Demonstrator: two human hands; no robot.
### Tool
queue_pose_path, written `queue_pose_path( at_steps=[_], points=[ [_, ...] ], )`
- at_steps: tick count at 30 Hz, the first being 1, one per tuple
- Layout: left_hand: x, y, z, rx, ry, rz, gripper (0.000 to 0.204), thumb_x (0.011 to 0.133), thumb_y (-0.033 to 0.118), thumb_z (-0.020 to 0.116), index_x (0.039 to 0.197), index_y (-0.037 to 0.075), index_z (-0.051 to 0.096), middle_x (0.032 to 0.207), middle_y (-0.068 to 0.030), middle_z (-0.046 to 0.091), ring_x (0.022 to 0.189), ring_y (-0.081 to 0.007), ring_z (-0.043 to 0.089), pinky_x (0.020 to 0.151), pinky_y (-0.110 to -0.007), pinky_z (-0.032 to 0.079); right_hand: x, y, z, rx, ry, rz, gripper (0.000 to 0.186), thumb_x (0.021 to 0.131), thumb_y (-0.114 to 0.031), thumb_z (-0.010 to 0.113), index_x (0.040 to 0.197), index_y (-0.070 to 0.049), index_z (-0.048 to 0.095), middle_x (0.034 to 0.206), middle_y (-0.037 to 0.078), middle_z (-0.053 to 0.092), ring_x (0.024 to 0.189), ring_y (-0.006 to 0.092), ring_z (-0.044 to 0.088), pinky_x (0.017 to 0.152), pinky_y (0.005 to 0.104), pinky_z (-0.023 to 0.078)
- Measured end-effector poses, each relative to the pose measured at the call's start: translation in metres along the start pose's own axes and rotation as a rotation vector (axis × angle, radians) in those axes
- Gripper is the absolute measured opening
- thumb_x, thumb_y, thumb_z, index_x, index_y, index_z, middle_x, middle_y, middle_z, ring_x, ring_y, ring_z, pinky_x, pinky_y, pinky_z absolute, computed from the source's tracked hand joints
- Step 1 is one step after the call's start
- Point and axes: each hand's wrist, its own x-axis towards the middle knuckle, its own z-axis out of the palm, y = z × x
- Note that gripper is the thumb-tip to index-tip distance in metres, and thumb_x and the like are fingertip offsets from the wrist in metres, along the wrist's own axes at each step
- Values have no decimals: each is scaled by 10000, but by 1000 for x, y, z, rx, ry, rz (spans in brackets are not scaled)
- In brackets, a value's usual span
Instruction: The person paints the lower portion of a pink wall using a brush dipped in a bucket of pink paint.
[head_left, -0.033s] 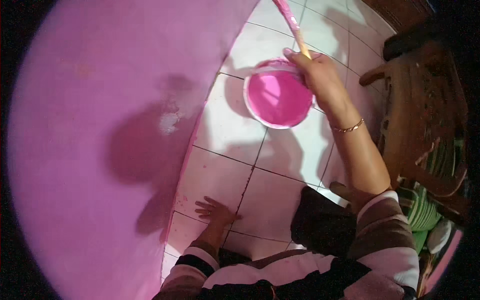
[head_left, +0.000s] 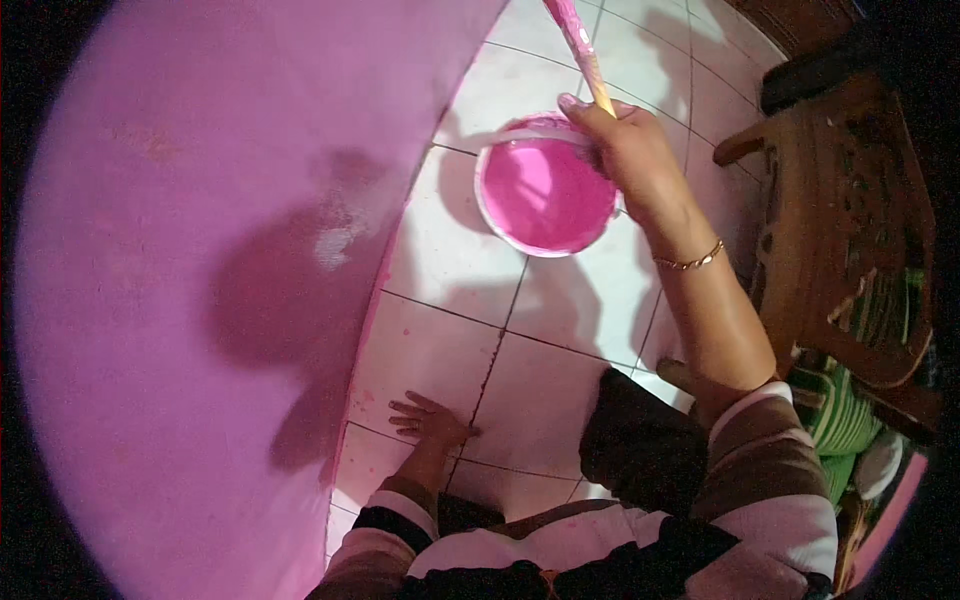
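My right hand [head_left: 640, 155] is closed around a wooden stick [head_left: 582, 45] smeared with pink paint, bare and pale near my thumb; its far end runs out of the picture at the top. The hand lies over the right rim of a round white tub [head_left: 482, 205] of bright pink paint [head_left: 550, 195]. Whether my fingers also grip the tub is hidden. Low on the left, my left hand [head_left: 435, 418] is spread with fingers apart over the tiles, near the foot of the pink wall [head_left: 150, 300], holding nothing.
White floor tiles [head_left: 430, 345] with dark joints carry small pink spots near the wall. A wet, shiny patch [head_left: 335, 240] shows on the wall among shadows. On the right stands a carved wooden bench [head_left: 820, 210] with green striped cushions [head_left: 845, 405].
The tub, the stick and my right hand have shifted slightly left in the picture. My left hand stays nearly where it was.
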Motion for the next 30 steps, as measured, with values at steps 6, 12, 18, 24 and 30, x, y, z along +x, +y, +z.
queue_pose_path(
  at_steps=[6,12,18,24,30],
  points=[
    [11,-9,-5,-52,-30,37,1516,493,439,881,1325,-46,-290,1363,-385,-266,1277,-604,-87,1062,-619,71,-56,-14,7,216,21,168,243,867,-259,592,765,-38,599,611,-16,510,506,72,415,471,227,304],
    [51,-91,3,-204,74,818,1012,692,433,744,1376,-85,207,1410,-334,219,1337,-411,222,1069,-454,281,-108,-12,18,365,-29,174,214,885,-202,536,835,-8,609,641,20,558,526,80,457,483,236,338],
    [-53,-163,21,-91,-132,720,668,760,367,682,1237,-54,476,1304,-231,464,1237,-340,425,1037,-393,342,-166,-28,-1,146,-155,263,234,887,-234,545,853,-8,596,634,6,548,538,70,451,494,231,332],
    [-127,-314,45,-240,36,458,529,749,339,681,1107,-31,561,1157,-206,568,1121,-347,514,965,-408,402,-256,-34,-37,182,-84,417,214,898,-224,561,837,-25,608,659,-2,557,576,70,470,530,227,348],
    [-181,-435,37,-346,396,431,432,743,293,661,1045,-7,589,1010,-195,619,945,-353,592,838,-406,481,-306,-115,-62,281,-6,447,184,894,-173,565,751,-59,582,657,-10,549,578,66,474,524,222,346]
  ],
)
